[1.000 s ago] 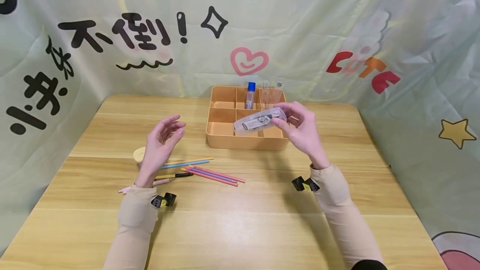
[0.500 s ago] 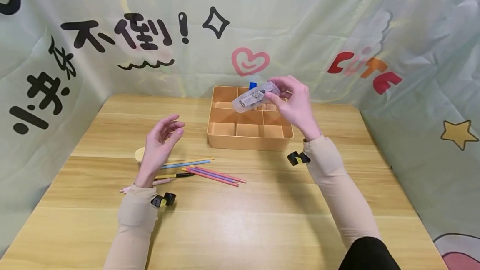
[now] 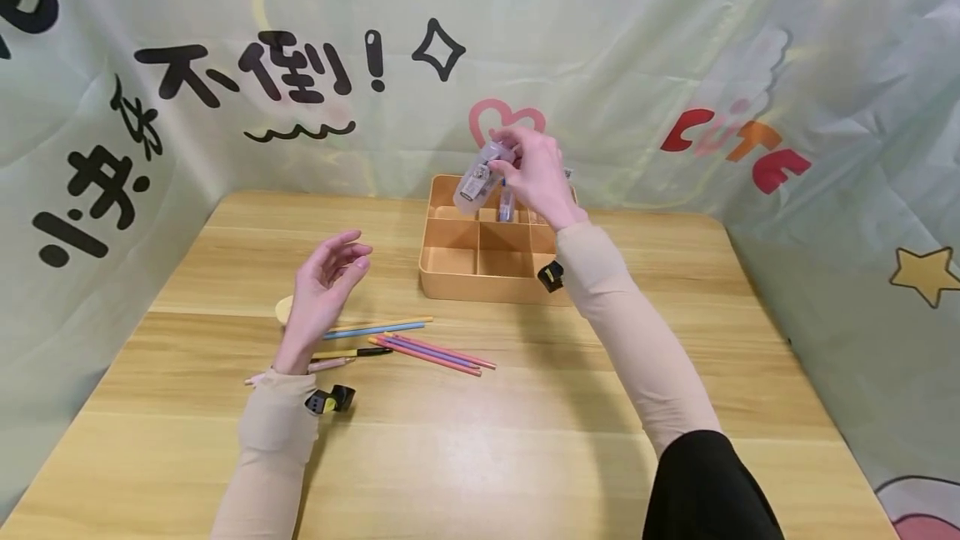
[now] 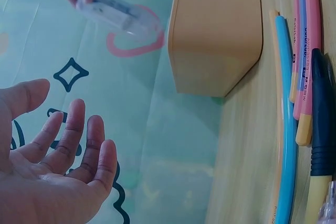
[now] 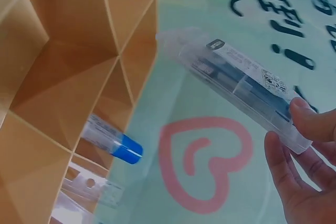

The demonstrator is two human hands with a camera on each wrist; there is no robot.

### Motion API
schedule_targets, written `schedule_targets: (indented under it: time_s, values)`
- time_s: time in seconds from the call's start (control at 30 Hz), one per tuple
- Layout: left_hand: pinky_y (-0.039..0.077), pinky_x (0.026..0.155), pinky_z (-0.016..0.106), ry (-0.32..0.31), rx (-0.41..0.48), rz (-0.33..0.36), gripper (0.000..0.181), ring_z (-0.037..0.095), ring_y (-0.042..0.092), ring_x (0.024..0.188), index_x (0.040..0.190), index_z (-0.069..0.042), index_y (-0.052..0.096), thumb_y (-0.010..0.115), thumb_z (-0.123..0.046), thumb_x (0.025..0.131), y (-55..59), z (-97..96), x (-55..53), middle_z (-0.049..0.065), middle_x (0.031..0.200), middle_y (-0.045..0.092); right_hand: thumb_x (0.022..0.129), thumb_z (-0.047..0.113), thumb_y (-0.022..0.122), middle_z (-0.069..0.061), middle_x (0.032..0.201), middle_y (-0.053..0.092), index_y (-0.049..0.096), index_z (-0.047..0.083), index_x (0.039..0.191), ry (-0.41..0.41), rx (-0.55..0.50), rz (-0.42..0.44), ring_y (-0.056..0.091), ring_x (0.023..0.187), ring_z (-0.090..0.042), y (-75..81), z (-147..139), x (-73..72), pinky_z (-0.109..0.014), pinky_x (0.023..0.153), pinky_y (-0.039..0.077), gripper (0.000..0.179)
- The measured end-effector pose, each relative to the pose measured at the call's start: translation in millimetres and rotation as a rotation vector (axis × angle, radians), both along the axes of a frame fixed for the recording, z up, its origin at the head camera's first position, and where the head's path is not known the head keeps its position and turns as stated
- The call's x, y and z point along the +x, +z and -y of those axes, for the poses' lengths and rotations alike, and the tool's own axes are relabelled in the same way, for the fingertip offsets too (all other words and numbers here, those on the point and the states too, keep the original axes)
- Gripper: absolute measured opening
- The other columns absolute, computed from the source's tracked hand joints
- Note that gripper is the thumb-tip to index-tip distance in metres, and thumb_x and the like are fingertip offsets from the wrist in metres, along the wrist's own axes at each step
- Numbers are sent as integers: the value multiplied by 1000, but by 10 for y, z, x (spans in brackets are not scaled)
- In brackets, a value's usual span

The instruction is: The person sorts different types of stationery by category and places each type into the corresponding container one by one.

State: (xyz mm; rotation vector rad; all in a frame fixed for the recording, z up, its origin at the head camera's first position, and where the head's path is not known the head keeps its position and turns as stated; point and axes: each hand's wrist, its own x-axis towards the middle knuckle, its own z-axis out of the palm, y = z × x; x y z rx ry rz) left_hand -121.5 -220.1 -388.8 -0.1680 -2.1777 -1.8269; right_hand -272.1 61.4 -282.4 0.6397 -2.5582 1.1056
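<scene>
My right hand pinches one end of a translucent plastic case with a printed label and something dark inside. The case hangs tilted above the back left part of the tan divided box, apart from it. A tube with a blue cap, like a glue stick, stands in the back middle compartment. Clear flat plastic pieces stand in the compartment beside it. My left hand is held above the left of the table, fingers relaxed and holding nothing.
Pink and purple pencils, a blue pencil, an orange one, and a yellow-and-black pen lie right of the left hand. A pink pen and a pale yellow round item are partly hidden. A printed cloth hangs behind.
My right hand has carried the case up, back and to the left, from over the box's front to its back left, tilting it more steeply. My left hand stays in place.
</scene>
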Motion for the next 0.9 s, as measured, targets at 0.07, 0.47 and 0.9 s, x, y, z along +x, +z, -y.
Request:
schedule_targets:
  time_s: [0.07,0.47,0.9]
  values:
    - [47,95,13,-1,2,0,43,0,60,109,141,-2,51,61,-12,101,1,3,0,-14,115,64,91,8,73,-17,113,72,66,3,124,-6,15,17,69,90,-28,-32,72,-76,-38,80,57,34]
    - [46,96,14,9,14,25,42,2,60,110,141,-3,51,61,-11,101,9,-4,1,-13,113,64,96,4,63,-14,130,69,66,5,128,27,196,73,65,124,-30,-291,413,-399,-47,109,49,32]
    - [47,98,18,12,12,29,43,3,59,111,142,-3,50,61,-12,101,0,23,-16,-2,119,64,94,-12,45,-13,136,65,63,4,134,133,173,263,62,125,-30,-611,561,-536,-42,103,53,46]
